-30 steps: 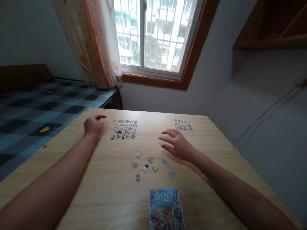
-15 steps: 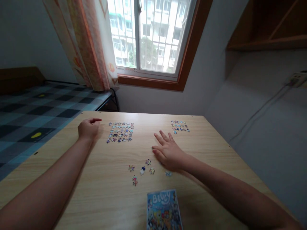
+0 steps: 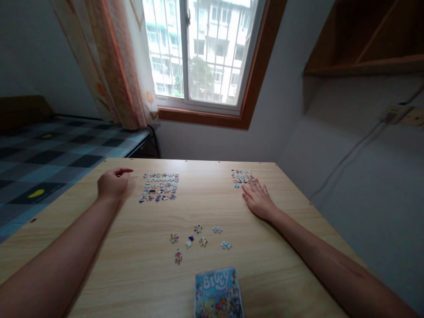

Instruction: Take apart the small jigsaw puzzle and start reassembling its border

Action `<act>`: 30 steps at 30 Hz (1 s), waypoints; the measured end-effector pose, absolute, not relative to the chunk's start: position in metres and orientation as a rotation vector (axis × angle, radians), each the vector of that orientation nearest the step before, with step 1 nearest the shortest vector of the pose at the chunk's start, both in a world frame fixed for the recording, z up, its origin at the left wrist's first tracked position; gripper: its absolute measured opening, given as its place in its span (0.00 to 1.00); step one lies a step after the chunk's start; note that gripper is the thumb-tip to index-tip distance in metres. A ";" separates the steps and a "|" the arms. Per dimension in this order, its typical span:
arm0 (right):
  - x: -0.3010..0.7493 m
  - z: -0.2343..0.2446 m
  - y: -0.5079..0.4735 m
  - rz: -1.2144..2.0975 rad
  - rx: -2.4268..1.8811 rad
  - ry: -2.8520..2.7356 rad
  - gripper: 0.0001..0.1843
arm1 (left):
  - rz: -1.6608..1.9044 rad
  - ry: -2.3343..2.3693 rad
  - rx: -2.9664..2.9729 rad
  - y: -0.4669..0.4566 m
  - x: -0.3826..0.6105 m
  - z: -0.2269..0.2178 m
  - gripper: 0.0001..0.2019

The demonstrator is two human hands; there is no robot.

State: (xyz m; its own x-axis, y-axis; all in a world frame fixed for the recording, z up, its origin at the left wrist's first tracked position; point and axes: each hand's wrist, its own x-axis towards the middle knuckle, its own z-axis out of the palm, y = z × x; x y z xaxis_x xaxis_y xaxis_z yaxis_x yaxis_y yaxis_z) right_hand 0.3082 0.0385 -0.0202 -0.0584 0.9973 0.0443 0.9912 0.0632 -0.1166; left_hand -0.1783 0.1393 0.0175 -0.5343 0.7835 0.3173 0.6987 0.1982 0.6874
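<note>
My left hand [image 3: 113,183] rests on the table's left side with its fingers curled in and one finger pointing right; nothing shows in it. Close by on its right is a block of jigsaw pieces [image 3: 160,187] laid out in rows. My right hand [image 3: 258,198] lies flat with fingers spread, its fingertips at the lower right of a smaller group of jigsaw pieces [image 3: 241,176]. The fingers cover part of that group, and I cannot tell whether a piece is under them. Several loose pieces [image 3: 203,241] are scattered nearer to me.
A blue Bluey puzzle box [image 3: 218,293] stands at the near edge of the wooden table [image 3: 139,265]. Behind the table are a window [image 3: 215,57] and curtain [image 3: 112,66]. A checked bed [image 3: 73,137] is on the left, with a wall shelf [image 3: 364,66] at upper right.
My right hand has moved right and away from me, from above the loose pieces to the smaller group. Another loose piece now shows where it was. My left hand keeps its pose.
</note>
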 end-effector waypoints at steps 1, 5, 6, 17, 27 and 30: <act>0.308 -0.022 0.040 0.070 -2.064 -2.199 0.30 | 1.250 2.354 1.462 0.140 -0.179 0.017 0.19; 0.311 -0.028 0.039 -0.001 -2.032 -2.150 0.31 | 1.239 2.347 1.484 0.142 -0.180 0.014 0.19; 0.312 -0.028 0.038 -0.006 -2.035 -2.147 0.31 | 1.237 2.344 1.485 0.142 -0.181 0.013 0.19; 0.308 -0.023 0.034 0.074 -1.973 -2.281 0.35 | 1.223 2.347 1.485 0.138 -0.177 0.018 0.20; 0.280 -0.005 -0.001 0.027 -1.513 -2.417 0.25 | 1.267 2.295 1.528 0.143 -0.182 0.008 0.20; 0.257 0.002 -0.024 0.089 -1.230 -2.534 0.16 | 1.249 2.312 1.511 0.142 -0.181 0.010 0.20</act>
State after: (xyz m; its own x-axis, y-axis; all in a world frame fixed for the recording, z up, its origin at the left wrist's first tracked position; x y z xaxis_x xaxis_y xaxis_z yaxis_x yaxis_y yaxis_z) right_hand 0.2571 -0.0236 0.0025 -0.5773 0.7744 0.2591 0.7543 0.6272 -0.1939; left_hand -0.1806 0.1422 0.0099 -0.4983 0.8034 0.3258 0.7127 0.1657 0.6816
